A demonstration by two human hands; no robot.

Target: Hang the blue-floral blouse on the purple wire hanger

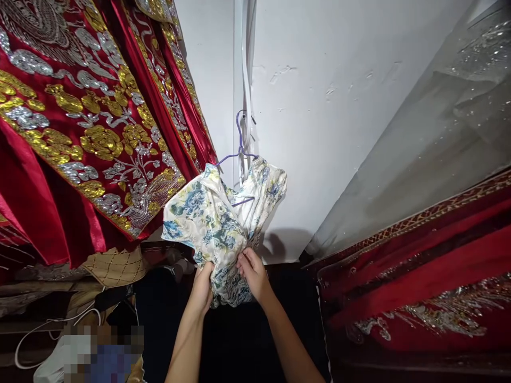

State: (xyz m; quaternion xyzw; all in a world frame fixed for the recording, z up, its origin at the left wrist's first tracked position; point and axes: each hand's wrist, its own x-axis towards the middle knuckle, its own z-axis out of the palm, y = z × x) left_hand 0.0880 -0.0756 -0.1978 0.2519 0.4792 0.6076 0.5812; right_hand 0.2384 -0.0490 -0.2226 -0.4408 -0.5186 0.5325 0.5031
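Head view: I see both hands closed on the floral garment (pixel 217 223), left hand (pixel 203 290) and right hand (pixel 252 274) gripping its bunched lower part; it hangs from a purple hanger (pixel 238 151).

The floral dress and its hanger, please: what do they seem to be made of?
The floral dress, gathered at its lower part in the grip of the left hand and right hand, looks like a thin woven cloth with a slight satin sheen: it crumples in soft folds. The hanger looks like thin wire with a purple coating, perhaps plastic.
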